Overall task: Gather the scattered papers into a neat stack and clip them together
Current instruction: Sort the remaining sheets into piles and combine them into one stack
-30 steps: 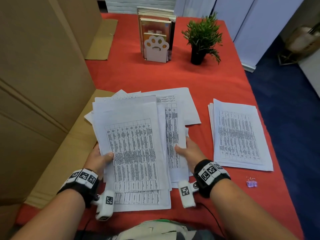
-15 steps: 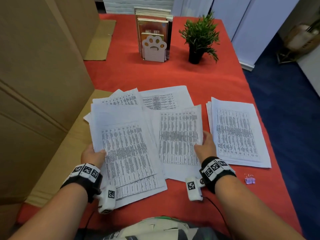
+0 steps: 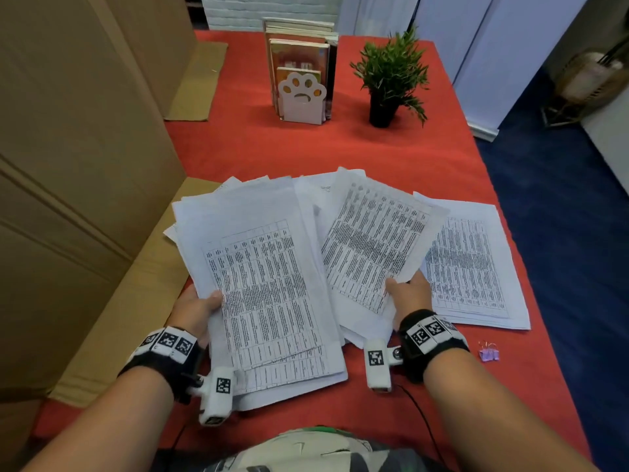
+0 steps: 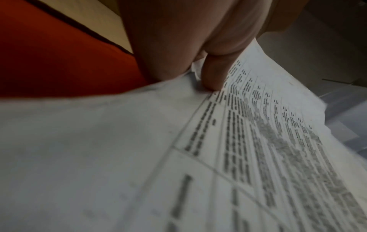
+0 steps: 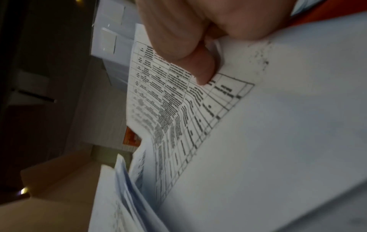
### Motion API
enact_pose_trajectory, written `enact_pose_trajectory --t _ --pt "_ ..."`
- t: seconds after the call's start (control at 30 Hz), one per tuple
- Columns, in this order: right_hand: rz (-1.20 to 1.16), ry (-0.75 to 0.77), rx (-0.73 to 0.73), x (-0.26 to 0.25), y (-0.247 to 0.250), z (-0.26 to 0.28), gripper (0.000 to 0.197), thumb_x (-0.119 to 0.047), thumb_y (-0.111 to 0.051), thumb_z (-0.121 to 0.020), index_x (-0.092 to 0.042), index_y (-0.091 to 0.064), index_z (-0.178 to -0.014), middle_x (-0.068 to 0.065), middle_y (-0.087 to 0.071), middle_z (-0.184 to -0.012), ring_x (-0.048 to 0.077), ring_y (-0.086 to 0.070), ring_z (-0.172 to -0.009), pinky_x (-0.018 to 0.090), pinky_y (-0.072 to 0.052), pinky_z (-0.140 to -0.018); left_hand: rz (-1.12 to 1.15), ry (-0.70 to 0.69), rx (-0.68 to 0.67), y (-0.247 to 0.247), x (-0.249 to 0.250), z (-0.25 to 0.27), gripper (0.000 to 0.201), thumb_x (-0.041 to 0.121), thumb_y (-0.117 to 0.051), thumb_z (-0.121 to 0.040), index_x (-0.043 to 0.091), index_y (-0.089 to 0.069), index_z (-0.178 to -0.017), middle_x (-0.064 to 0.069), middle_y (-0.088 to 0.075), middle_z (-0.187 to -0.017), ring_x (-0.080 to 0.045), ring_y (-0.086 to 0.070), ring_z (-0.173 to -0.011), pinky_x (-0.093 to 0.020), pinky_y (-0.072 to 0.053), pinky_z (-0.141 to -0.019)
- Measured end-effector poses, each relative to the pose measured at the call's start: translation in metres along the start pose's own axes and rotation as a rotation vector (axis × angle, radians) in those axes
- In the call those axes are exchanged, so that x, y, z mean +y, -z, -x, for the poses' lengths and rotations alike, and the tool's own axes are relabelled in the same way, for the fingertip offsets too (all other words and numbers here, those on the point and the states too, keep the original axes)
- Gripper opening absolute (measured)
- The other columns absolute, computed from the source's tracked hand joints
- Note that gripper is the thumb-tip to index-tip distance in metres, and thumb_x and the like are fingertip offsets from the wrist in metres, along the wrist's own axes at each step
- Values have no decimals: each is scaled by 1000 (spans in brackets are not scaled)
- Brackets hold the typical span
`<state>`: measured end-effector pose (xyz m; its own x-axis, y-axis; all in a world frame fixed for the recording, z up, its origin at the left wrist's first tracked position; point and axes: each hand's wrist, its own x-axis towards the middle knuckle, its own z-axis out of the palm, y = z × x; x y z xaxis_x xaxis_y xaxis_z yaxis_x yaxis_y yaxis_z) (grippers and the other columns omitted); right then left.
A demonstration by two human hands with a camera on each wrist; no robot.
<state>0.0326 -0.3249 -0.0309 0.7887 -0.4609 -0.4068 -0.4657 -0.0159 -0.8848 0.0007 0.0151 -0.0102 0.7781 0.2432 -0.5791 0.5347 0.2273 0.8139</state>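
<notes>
My left hand (image 3: 200, 306) grips the left edge of a loose pile of printed sheets (image 3: 265, 284), thumb on top; the left wrist view shows that thumb (image 4: 213, 75) pressing the top page (image 4: 258, 141). My right hand (image 3: 406, 294) pinches a tilted printed sheet (image 3: 374, 240) at its lower right corner, lifted over the right part of the spread; its thumb (image 5: 204, 69) lies on the page (image 5: 258, 141) in the right wrist view. A squared stack of papers (image 3: 476, 267) lies flat to the right. A small purple binder clip (image 3: 489, 352) sits on the red table (image 3: 340, 144) near my right wrist.
A large cardboard box (image 3: 78, 165) stands along the left, its flap (image 3: 136, 284) under the pile's left edge. At the back stand a paw-shaped bookend with books (image 3: 301, 76) and a potted plant (image 3: 388, 80). The table's right edge drops to blue floor (image 3: 571, 233).
My right hand has drawn a sheet off the pile to the right and lifted it, tilted, toward the right stack. My left hand keeps its hold on the pile.
</notes>
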Motion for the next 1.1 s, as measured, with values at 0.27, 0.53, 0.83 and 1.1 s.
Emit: enact_pose_trajectory --t 0.27,0.53,0.83,1.1 --pt "-154 -54 -219 -7 -23 30 22 -1 -60 -85 -10 -60 -105 12 -67 -99 35 -64 -102 54 -49 -93 119 1 -80 -23 -2 6 38 -5 -41 -94 18 -51 -124 -9 -66 -110 -29 -65 -94 -42 -59 -67" --pt "243 40 -136 -10 1 8 22 -12 -51 -90 -14 -64 -107 7 -68 -109 27 -64 -99 49 -52 -92 -39 -24 154 3 4 -13 27 8 -54 -91 20 -58 -114 -10 -68 -110 -31 -66 -96 -52 -51 -89" --pt "400 107 -135 -47 25 -12 29 -31 -48 -95 -6 -61 -103 4 -62 -99 27 -61 -95 31 -46 -81 -463 -137 354 22 10 -10 31 14 -58 -88 7 -56 -119 -10 -63 -112 -32 -61 -99 -40 -48 -87" --pt "490 250 -355 -59 -17 11 32 -30 -48 -95 -7 -58 -116 11 -56 -117 28 -55 -111 45 -44 -100 -523 -260 295 5 19 0 21 4 -51 -88 10 -58 -107 -19 -63 -96 -27 -58 -77 -30 -48 -67"
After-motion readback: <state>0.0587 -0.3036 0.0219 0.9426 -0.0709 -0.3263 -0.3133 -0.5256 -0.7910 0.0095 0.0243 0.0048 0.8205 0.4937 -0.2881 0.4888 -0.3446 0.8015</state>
